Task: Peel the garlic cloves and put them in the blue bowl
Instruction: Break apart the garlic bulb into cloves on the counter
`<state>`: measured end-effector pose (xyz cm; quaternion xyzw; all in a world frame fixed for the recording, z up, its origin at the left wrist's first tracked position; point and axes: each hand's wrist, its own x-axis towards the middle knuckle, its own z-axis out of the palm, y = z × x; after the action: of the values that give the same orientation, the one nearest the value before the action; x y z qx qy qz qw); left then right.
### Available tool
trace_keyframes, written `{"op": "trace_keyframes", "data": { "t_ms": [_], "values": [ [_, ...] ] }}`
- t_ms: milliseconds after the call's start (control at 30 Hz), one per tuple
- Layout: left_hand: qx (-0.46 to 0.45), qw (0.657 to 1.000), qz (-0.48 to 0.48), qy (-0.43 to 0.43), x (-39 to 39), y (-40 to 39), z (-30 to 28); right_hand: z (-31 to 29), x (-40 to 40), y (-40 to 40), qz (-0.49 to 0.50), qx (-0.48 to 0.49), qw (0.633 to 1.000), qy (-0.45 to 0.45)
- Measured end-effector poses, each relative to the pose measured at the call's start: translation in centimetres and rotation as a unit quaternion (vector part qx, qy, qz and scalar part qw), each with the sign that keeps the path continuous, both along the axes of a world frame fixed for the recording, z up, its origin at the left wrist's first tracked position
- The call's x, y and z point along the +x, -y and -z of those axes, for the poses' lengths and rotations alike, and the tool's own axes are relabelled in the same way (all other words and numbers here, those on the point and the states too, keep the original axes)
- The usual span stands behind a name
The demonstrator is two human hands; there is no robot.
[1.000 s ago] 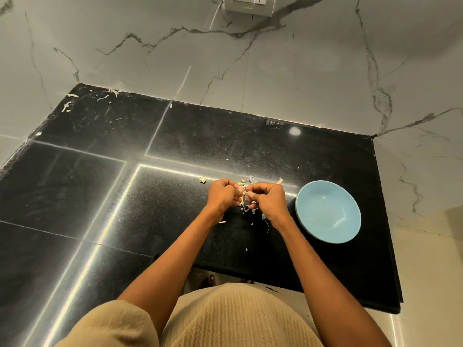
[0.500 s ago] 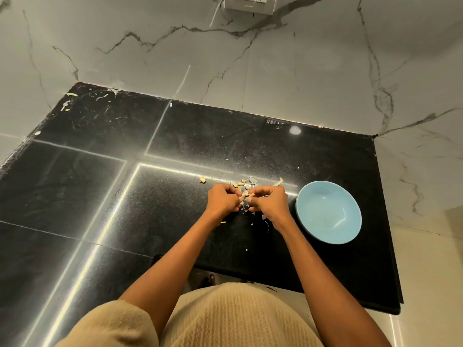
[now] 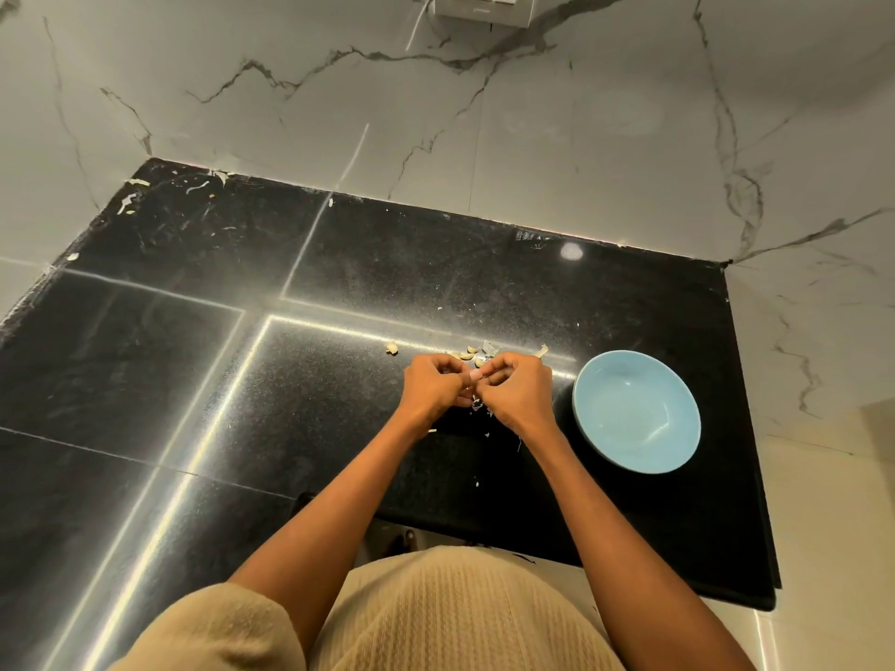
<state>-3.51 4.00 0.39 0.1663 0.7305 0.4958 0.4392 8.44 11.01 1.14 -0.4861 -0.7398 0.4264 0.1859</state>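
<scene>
My left hand point(image 3: 434, 387) and my right hand point(image 3: 518, 392) meet fingertip to fingertip above the black counter point(image 3: 300, 404), pinching a small garlic clove point(image 3: 476, 376) between them; most of the clove is hidden by the fingers. Loose garlic cloves point(image 3: 467, 354) lie on the counter just beyond my hands, with one more clove point(image 3: 392, 349) further left. Bits of skin point(image 3: 477, 405) hang and lie under my hands. The blue bowl point(image 3: 636, 411) stands to the right of my right hand, and it looks empty.
Marble walls close the counter at the back and right, with a socket plate point(image 3: 482, 9) high on the back wall. Scraps of peel point(image 3: 131, 201) lie in the far left corner. The counter's front edge point(image 3: 581, 559) runs just before my body.
Both hands slid slightly toward me and closer together, uncovering the loose cloves behind them. The bowl has not moved.
</scene>
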Motion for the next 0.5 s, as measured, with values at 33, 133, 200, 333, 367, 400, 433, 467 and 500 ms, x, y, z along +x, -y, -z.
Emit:
{"op": "trace_keyframes", "data": {
  "t_ms": [33, 133, 200, 333, 367, 400, 433, 467, 500],
  "values": [
    [-0.006, 1.0, -0.001, -0.003, -0.04, -0.11, 0.06, -0.02, 0.03, 0.04, 0.0, 0.007, 1.0, 0.0],
    [-0.019, 1.0, 0.014, -0.017, -0.18, -0.39, 0.37, -0.07, 0.2, 0.11, -0.012, -0.001, 1.0, -0.013],
    [-0.02, 0.999, 0.028, -0.011, -0.26, -0.46, 0.48, -0.17, 0.31, 0.05, -0.023, -0.008, 0.999, -0.021],
    [-0.002, 0.999, 0.046, 0.017, -0.26, -0.32, 0.35, -0.18, 0.57, -0.31, -0.04, -0.013, 0.999, -0.028],
    [0.003, 0.999, 0.045, 0.021, -0.24, -0.25, 0.28, -0.15, 0.67, -0.41, -0.043, -0.016, 0.999, -0.029],
    [0.008, 0.999, 0.041, 0.028, -0.25, -0.2, 0.27, -0.11, 0.76, -0.52, -0.043, -0.024, 0.998, -0.029],
    [0.012, 0.999, 0.034, 0.036, -0.26, -0.16, 0.29, -0.07, 0.84, -0.63, -0.04, -0.032, 0.998, -0.029],
    [0.014, 0.999, 0.025, 0.04, -0.29, -0.09, 0.31, 0.02, 0.89, -0.72, -0.031, -0.039, 0.998, -0.028],
    [0.014, 0.999, 0.014, 0.039, -0.34, 0.0, 0.35, 0.15, 0.95, -0.81, -0.017, -0.042, 0.999, -0.024]
  ]
}}
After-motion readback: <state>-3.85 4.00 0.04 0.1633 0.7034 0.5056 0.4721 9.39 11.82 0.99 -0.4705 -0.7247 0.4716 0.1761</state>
